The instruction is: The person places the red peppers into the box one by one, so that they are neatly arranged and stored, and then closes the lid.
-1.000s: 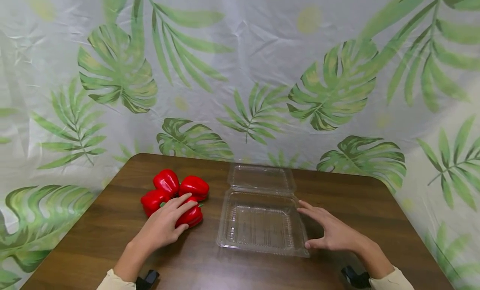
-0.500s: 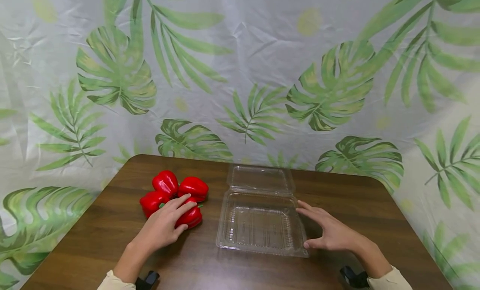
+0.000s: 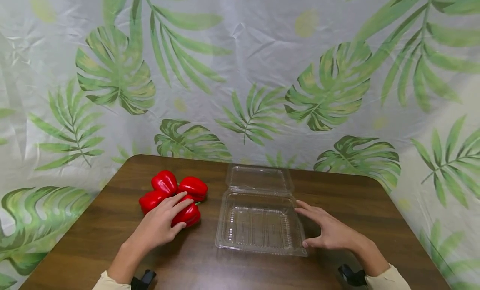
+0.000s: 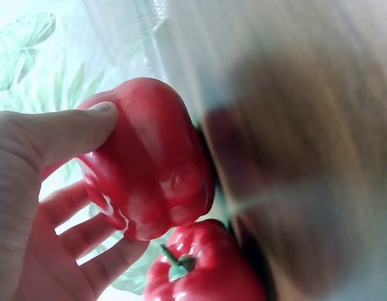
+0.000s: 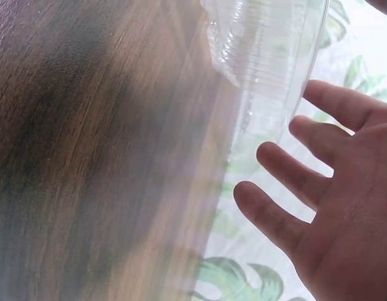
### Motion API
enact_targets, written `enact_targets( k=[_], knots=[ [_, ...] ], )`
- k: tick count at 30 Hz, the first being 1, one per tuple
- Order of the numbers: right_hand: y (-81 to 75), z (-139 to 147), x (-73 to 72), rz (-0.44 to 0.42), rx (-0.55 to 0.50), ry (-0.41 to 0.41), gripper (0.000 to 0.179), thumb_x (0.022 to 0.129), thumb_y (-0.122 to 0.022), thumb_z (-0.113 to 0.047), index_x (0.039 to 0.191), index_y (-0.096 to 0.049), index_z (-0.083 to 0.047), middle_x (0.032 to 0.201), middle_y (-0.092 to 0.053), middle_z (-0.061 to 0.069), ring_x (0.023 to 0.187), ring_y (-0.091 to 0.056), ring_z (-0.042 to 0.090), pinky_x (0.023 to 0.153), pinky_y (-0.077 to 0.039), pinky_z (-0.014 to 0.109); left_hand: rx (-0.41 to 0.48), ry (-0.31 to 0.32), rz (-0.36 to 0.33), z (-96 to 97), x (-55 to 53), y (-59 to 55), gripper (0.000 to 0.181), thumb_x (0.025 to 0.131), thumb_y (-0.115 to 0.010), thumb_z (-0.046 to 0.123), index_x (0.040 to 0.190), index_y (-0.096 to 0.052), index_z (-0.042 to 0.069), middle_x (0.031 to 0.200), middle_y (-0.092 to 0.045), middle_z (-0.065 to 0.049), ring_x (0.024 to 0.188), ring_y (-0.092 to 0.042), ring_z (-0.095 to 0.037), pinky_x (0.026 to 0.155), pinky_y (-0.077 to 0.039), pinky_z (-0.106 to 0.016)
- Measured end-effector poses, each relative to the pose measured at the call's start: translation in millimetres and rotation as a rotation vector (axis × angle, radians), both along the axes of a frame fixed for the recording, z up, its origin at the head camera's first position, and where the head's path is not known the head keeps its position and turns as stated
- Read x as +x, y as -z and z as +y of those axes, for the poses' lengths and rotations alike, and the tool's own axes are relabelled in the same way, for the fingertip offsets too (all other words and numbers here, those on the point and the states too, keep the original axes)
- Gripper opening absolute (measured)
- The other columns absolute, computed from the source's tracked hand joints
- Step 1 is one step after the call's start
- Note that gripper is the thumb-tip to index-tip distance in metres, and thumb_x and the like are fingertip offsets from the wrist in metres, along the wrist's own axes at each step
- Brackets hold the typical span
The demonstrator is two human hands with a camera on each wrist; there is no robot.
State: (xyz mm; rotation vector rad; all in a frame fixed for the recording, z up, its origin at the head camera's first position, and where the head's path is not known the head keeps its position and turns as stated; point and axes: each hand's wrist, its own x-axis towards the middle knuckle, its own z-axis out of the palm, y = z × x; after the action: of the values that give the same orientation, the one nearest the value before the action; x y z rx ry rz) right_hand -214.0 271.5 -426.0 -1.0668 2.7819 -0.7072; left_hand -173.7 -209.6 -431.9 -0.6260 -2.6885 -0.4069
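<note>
Four-sided and clear, a hinged plastic container lies open on the table, its base in front and its lid folded back. My left hand holds the nearest red bell pepper, thumb on one side and fingers across the other. The left wrist view shows this bell pepper low by the tabletop, with another red bell pepper beside it. At the container's right edge is my right hand, fingers spread, index fingertip and thumb tip at the rim. Whether they touch it I cannot tell.
Behind the held one, three more red bell peppers cluster: one at the left, one at the back, one at the right. The wooden table ends before a leaf-printed curtain.
The left hand and the pepper under it have shifted very slightly left and back. The right hand keeps its place by the container; the head view has drifted a little.
</note>
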Motion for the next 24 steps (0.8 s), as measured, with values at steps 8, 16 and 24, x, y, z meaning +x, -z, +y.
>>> enact_targets(
  k=[8,16,24],
  knots=[
    [2.2,-1.1,-2.3,0.004,-0.015,-0.016,0.084,0.082,-0.077,-0.045,0.147,-0.044,-0.004,0.158,-0.033,0.024,0.137,-0.04,0.048,0.095,-0.043,0.069,0.015,0.002,-0.02,-1.4,1.0,-13.6,0.065,0.076,-0.085,0.019,0.136,-0.06,0.015,0.144,-0.056,-0.013,0.126,-0.058,-0.036,0.091,-0.057,-0.054],
    [1.0,-0.8,0.4,-0.015,-0.005,-0.009,0.085,0.082,-0.076,-0.05,0.148,-0.044,-0.006,0.16,-0.032,0.021,0.138,-0.04,0.047,0.096,-0.042,0.069,0.027,0.043,0.007,2.5,-1.7,-24.4,0.066,0.076,-0.085,0.019,0.137,-0.06,0.015,0.145,-0.055,-0.014,0.127,-0.057,-0.036,0.089,-0.058,-0.052],
    [0.0,0.4,-1.5,0.007,0.012,-0.003,0.085,0.082,-0.076,-0.049,0.148,-0.044,-0.006,0.159,-0.033,0.021,0.137,-0.041,0.045,0.096,-0.044,0.066,0.013,0.085,0.001,5.9,-6.3,-36.6,0.066,0.077,-0.084,0.02,0.137,-0.059,0.016,0.146,-0.055,-0.014,0.127,-0.058,-0.035,0.091,-0.057,-0.051]
  ],
)
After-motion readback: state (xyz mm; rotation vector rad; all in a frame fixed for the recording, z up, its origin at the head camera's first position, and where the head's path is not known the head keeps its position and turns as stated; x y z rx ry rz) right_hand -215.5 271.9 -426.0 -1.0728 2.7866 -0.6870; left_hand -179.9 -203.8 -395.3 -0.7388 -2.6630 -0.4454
